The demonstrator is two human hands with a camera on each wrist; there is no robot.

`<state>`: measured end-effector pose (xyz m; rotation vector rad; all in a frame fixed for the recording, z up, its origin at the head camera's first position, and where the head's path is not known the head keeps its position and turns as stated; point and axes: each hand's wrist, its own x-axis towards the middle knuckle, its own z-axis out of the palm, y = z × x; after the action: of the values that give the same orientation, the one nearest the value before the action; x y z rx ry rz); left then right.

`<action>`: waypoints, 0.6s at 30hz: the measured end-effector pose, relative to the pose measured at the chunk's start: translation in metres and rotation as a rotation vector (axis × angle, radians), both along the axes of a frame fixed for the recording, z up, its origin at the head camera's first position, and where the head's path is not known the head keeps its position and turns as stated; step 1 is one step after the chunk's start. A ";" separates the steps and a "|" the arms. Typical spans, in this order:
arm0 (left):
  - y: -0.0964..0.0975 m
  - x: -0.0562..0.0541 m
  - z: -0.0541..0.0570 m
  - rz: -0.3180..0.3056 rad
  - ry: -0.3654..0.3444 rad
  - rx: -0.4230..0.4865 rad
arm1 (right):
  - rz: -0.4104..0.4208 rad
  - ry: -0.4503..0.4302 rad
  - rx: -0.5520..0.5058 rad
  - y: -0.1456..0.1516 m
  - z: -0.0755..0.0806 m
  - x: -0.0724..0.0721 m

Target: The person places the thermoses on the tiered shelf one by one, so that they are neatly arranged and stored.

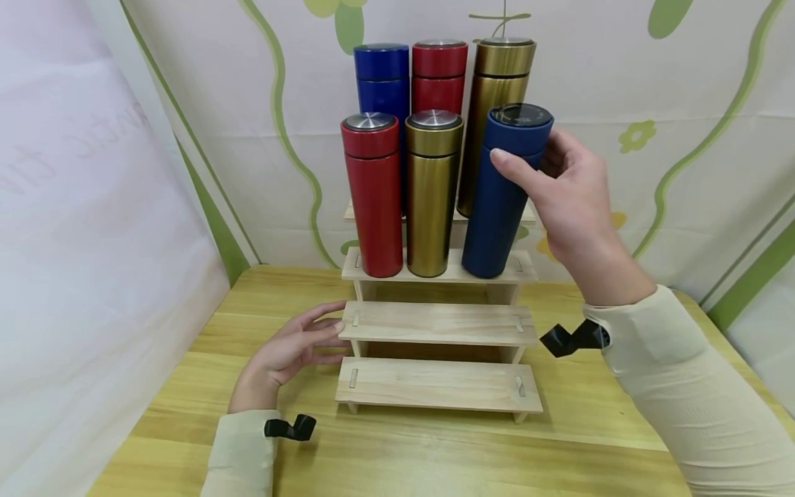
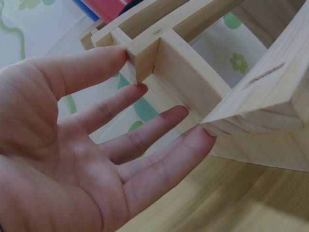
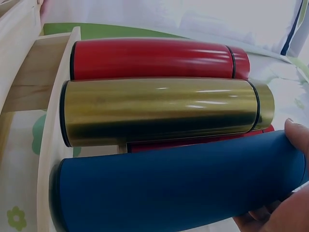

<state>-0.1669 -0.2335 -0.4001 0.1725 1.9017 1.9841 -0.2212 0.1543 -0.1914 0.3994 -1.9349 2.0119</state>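
Observation:
My right hand (image 1: 576,190) grips a dark blue thermos (image 1: 497,214) by its upper part, with the thumb just below the lid. The thermos leans a little to the right, its base at the right end of the second-highest tier (image 1: 456,268) of a wooden step rack. Beside it on that tier stand a gold thermos (image 1: 430,207) and a red thermos (image 1: 375,214). My left hand (image 1: 292,345) is at the left end of a lower tier (image 1: 435,323); its thumb (image 2: 104,65) touches a wooden edge and the other fingers stretch out loosely below.
On the top tier behind stand a brighter blue thermos (image 1: 381,90), a second red thermos (image 1: 439,76) and a taller-looking gold thermos (image 1: 493,124). The lowest tier (image 1: 435,383) sits in front on the wooden table (image 1: 397,459). A patterned curtain (image 1: 621,90) hangs behind the rack.

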 end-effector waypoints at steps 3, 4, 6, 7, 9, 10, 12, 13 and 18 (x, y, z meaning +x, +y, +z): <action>0.000 0.000 0.000 0.002 0.001 0.000 | -0.001 -0.001 0.005 -0.001 0.000 0.000; 0.000 0.000 -0.001 0.003 0.001 -0.001 | 0.000 -0.001 0.006 -0.002 0.000 0.000; 0.000 0.000 -0.001 0.005 0.000 -0.002 | 0.000 -0.007 0.010 -0.002 0.000 0.000; 0.001 0.000 -0.001 0.004 0.000 -0.003 | 0.001 -0.010 0.009 -0.003 0.000 0.000; 0.001 0.000 -0.001 0.004 -0.002 -0.003 | -0.002 -0.016 0.012 -0.003 0.000 0.000; 0.001 0.000 -0.001 0.003 -0.002 -0.004 | -0.003 -0.017 0.012 -0.004 0.000 0.000; 0.001 0.000 -0.001 0.003 -0.002 -0.005 | -0.004 -0.023 0.013 -0.005 0.000 0.000; 0.001 0.000 -0.001 0.004 -0.002 -0.007 | -0.004 -0.026 0.014 -0.006 0.000 -0.001; 0.001 0.000 0.000 0.009 -0.004 -0.019 | -0.005 -0.040 0.024 -0.011 0.001 -0.002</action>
<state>-0.1664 -0.2328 -0.3999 0.1552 1.9214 1.9706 -0.2227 0.1433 -0.1908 0.3628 -1.9835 2.0103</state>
